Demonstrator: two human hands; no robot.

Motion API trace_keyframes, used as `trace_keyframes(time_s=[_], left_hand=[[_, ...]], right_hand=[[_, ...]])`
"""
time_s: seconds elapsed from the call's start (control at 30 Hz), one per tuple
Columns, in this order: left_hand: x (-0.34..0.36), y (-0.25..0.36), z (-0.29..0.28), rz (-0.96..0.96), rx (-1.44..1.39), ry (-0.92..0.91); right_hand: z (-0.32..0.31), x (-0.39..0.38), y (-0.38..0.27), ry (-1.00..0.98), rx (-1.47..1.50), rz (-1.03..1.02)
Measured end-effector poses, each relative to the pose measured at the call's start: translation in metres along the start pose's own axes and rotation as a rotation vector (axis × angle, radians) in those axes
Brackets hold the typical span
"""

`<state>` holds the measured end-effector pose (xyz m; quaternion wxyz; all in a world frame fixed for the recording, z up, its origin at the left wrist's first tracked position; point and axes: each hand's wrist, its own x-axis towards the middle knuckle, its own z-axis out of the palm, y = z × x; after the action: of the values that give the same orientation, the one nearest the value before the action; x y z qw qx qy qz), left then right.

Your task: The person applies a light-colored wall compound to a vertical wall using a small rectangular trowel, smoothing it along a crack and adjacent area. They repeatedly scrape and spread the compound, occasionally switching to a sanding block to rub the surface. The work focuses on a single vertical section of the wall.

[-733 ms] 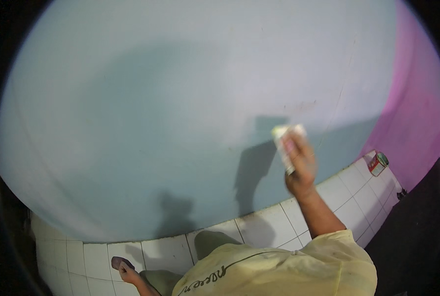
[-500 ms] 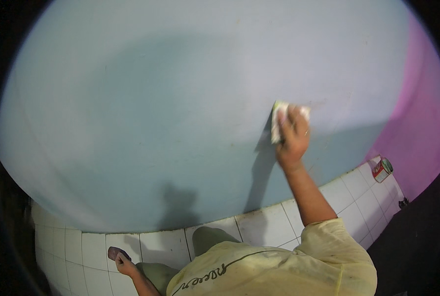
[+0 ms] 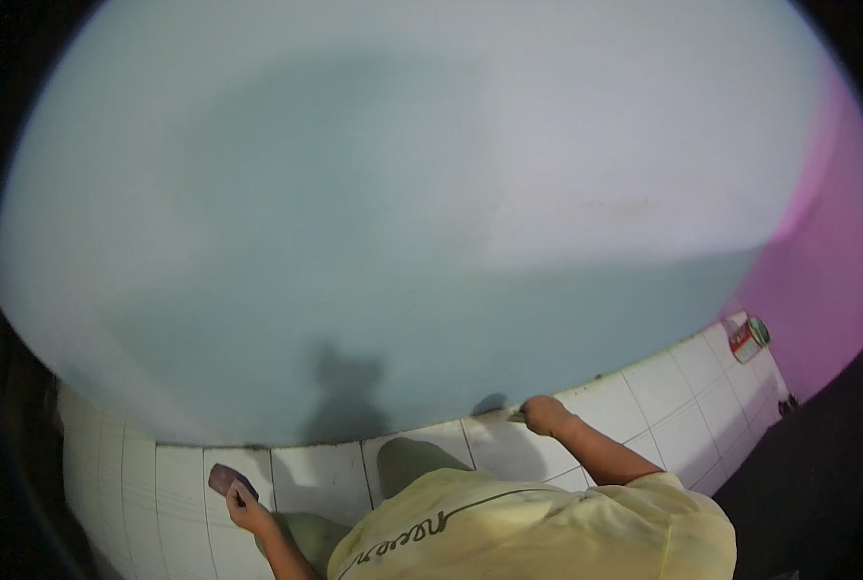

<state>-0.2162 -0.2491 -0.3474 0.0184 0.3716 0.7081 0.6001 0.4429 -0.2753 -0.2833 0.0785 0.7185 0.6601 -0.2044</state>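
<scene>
My right hand (image 3: 545,416) is closed, down near the foot of the pale blue wall (image 3: 567,319). Only a thin edge of the pale flat pad (image 3: 516,417) it grips sticks out past the fingers, so most of the pad is hidden. Low on the left, my left hand (image 3: 245,507) pinches a dark reddish-brown flat piece (image 3: 226,478) above the floor; its exact kind is too small to tell. A faint brownish smudge (image 3: 625,205) marks the wall on the right.
White floor tiles (image 3: 320,474) run along the wall's base. A red and green can (image 3: 746,338) stands in the right corner beside the pink wall (image 3: 818,271). A large dark panel-like object (image 3: 808,464) fills the lower right. My shadow falls on the wall.
My right hand has left the wall's surface and dropped to near the floor line, still gripping the pale pad. The left hand has barely moved.
</scene>
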Motion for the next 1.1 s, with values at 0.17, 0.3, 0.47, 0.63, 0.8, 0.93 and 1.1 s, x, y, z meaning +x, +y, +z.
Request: trace_keyframes(time_s=[0.17,0.3,0.47,0.63,0.8,0.93,1.1], left_hand=[[0.017,0.003,-0.028,-0.028,0.102,-0.013],[0.055,-0.043,-0.099,0.003,0.305,-0.091],[0.034,-0.089,-0.159,0.039,0.992,0.070],[-0.018,-0.117,-0.193,0.229,2.068,0.208],[-0.053,-0.098,-0.183,-0.118,1.128,0.116],[-0.059,-0.084,-0.166,-0.150,1.061,0.052],[-0.059,-0.067,-0.159,-0.171,1.026,0.031]], right_hand=[[-0.150,-0.060,-0.028,0.336,0.099,0.101],[-0.212,-0.141,0.003,1.425,0.231,0.174],[-0.248,-0.125,0.037,2.076,-0.110,0.031],[-0.207,-0.034,0.075,1.884,0.030,-0.028],[-0.255,-0.024,0.080,2.106,0.221,0.076],[-0.290,-0.033,0.084,2.112,0.327,0.242],[-0.250,-0.028,0.060,2.054,0.089,0.000]])
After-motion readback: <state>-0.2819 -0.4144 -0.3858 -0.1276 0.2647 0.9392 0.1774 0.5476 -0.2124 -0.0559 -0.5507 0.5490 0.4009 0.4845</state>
